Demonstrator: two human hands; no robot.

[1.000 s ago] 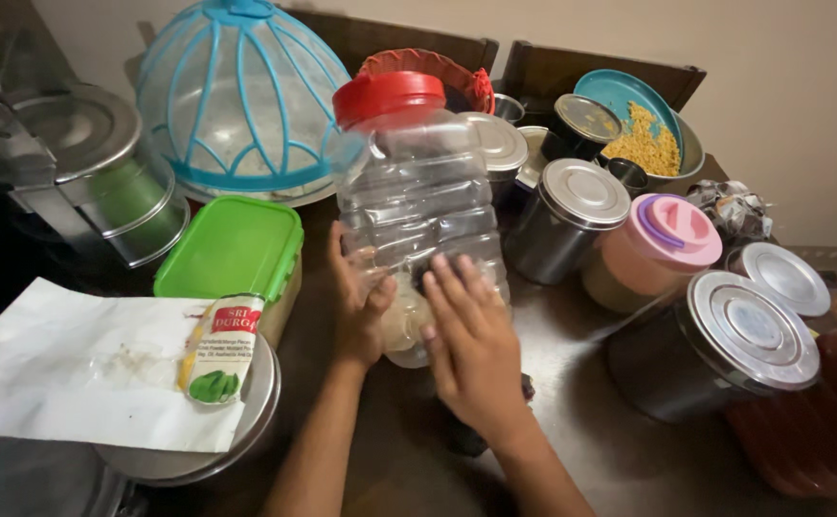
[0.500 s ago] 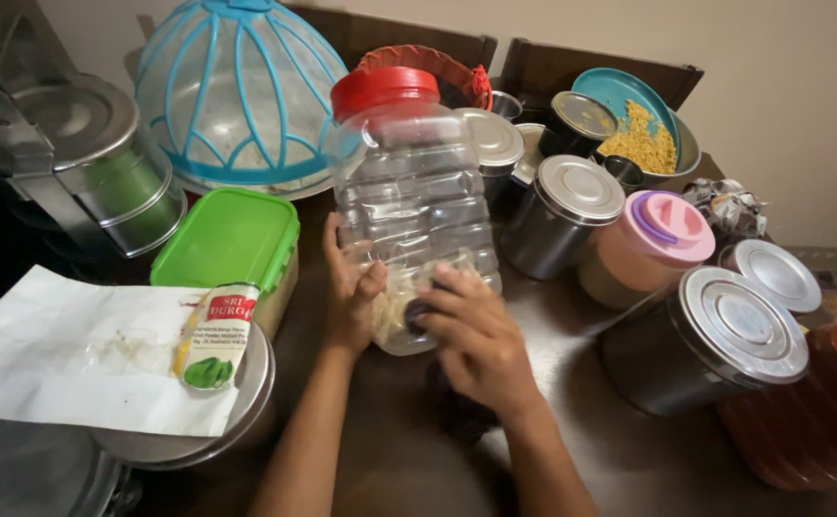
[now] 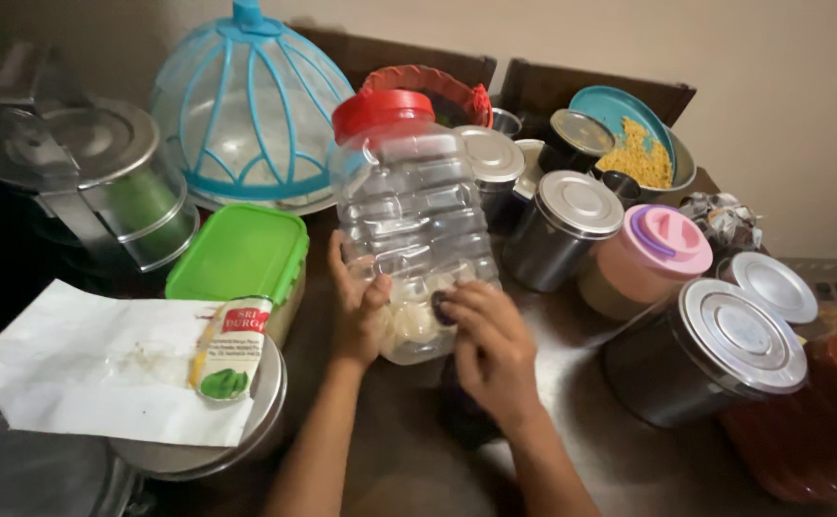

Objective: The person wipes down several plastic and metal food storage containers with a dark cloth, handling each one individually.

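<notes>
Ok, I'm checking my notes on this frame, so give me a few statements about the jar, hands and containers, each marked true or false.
1. Both hands, left hand and right hand, are on the clear plastic jar. True.
2. The jar's lid is blue. False: it is red.
3. A green-lidded box sits left of the jar. True.
4. The jar is full to the top. False: only a few pale pieces lie at its bottom.
5. The pink-lidded container sits right of the jar. True.

Clear ribbed glossy plastic jar, shiny steel canisters, matt green plastic box lid, creased paper.
</notes>
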